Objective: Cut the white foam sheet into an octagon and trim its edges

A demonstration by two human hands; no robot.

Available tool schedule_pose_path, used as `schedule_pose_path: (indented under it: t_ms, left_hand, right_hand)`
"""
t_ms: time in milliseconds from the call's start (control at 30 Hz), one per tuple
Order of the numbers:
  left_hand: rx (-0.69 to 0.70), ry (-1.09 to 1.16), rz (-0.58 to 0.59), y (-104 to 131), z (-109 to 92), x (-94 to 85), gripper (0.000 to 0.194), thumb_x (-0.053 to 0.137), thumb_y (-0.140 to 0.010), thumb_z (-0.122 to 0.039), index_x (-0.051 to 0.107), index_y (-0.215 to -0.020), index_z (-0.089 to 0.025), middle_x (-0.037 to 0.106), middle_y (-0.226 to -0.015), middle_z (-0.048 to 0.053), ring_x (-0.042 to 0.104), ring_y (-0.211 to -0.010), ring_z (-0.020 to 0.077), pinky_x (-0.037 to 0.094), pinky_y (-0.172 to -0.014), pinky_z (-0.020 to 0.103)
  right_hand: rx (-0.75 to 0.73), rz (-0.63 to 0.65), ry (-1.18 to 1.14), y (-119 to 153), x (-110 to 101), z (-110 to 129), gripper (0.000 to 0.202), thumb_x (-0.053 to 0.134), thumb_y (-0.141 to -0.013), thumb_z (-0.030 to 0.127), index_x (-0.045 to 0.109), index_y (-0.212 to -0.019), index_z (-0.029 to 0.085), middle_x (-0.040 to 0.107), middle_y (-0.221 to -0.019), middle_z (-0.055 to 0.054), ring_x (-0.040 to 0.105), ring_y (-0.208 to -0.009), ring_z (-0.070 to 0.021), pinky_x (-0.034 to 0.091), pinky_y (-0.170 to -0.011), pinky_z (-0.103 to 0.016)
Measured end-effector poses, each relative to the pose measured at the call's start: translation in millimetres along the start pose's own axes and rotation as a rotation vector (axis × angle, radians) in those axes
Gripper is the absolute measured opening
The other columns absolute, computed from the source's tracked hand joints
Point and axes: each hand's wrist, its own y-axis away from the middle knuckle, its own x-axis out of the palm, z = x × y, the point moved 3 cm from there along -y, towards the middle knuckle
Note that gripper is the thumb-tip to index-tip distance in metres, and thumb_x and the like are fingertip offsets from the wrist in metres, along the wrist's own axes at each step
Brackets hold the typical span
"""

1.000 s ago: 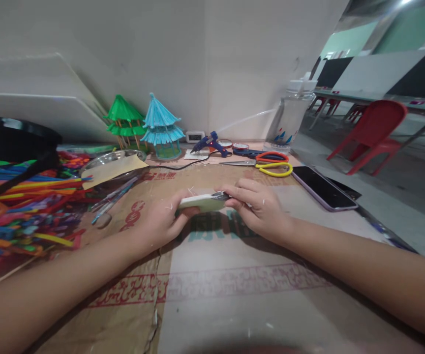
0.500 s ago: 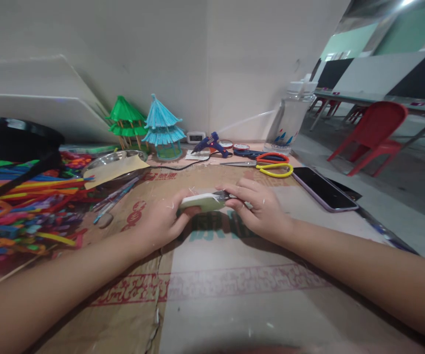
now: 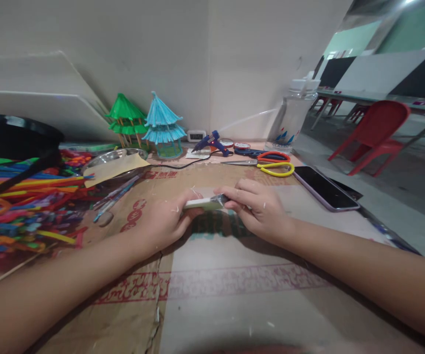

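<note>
My left hand (image 3: 168,219) grips one end of a flat, pale green-white piece (image 3: 201,203), thumb and fingers pinched on it. At the piece's other end, my right hand (image 3: 258,206) pinches a small dark grey item (image 3: 220,198) that touches the edge; what it is I cannot make out. Thin white strands cling to both hands. The piece is held nearly edge-on above the cardboard (image 3: 124,290) and a whitish sheet (image 3: 234,314) with faint print.
Colourful pipe cleaners (image 3: 24,196) spread at left. Behind stand a green model (image 3: 126,118), a blue model (image 3: 164,128), a glue gun (image 3: 212,142), scissors (image 3: 275,163) and a bottle (image 3: 289,118). A phone (image 3: 325,188) lies at right; beyond is a red chair (image 3: 382,128).
The pale piece has tilted so that less of its flat face shows. Both hands stay in nearly the same place, still holding on.
</note>
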Motion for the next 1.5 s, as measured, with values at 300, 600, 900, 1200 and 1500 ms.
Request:
schedule_pose_path:
  t_ms: [300, 600, 900, 1200, 1500]
  left_hand:
    - [-0.011, 0.062, 0.015, -2.2, 1.1, -0.9, 0.02, 0.045, -0.096, -0.028, 0.06, -0.107, -0.022, 0.073, -0.091, 0.005, 0.068, -0.08, 0.0224, 0.047, -0.07, 0.032]
    - [-0.004, -0.03, -0.017, -0.4, -0.6, -0.2, 0.021, 0.044, -0.094, -0.027, 0.06, -0.105, -0.021, 0.073, -0.087, 0.006, 0.068, -0.074, 0.0232, 0.046, -0.064, 0.032]
    - [0.005, -0.049, -0.033, -0.7, -3.5, -0.9, 0.022, 0.045, -0.095, -0.028, 0.062, -0.107, -0.022, 0.075, -0.089, 0.005, 0.069, -0.074, 0.0214, 0.046, -0.064, 0.03]
    - [-0.041, 0.099, -0.005, -3.3, 3.4, -1.5, 0.022, 0.045, -0.096, -0.03, 0.061, -0.108, -0.021, 0.071, -0.086, 0.003, 0.067, -0.077, 0.0208, 0.048, -0.068, 0.03]
    - [-0.043, 0.179, -0.051, -8.9, 9.3, -5.1, 0.02, 0.045, -0.095, -0.027, 0.062, -0.104, -0.02, 0.072, -0.1, 0.005, 0.067, -0.094, 0.0216, 0.051, -0.083, 0.032]
  right_hand:
    - [0.08, -0.014, -0.06, 2.3, 1.8, -4.7, 0.033, 0.044, -0.102, 0.035, 0.067, -0.113, 0.014, 0.06, -0.076, -0.005, 0.053, -0.068, -0.016, 0.041, -0.063, -0.028]
    - [0.013, -0.014, -0.038, 1.8, 1.7, -1.3, 0.033, 0.045, -0.102, 0.035, 0.067, -0.117, 0.015, 0.058, -0.076, -0.004, 0.05, -0.066, -0.0156, 0.038, -0.06, -0.028]
    - [0.0, 0.002, -0.014, -0.3, -0.3, 2.2, 0.032, 0.044, -0.102, 0.034, 0.067, -0.116, 0.017, 0.06, -0.076, -0.004, 0.051, -0.066, -0.0154, 0.037, -0.059, -0.028]
    - [0.314, -0.14, -0.208, 6.2, 4.6, -16.3, 0.03, 0.047, -0.1, 0.039, 0.066, -0.113, 0.019, 0.072, -0.1, -0.009, 0.067, -0.091, -0.0212, 0.052, -0.078, -0.034]
    - [0.115, -0.024, -0.119, 5.2, 2.0, -8.3, 0.032, 0.045, -0.101, 0.035, 0.066, -0.111, 0.014, 0.06, -0.077, -0.004, 0.056, -0.072, -0.017, 0.043, -0.066, -0.029]
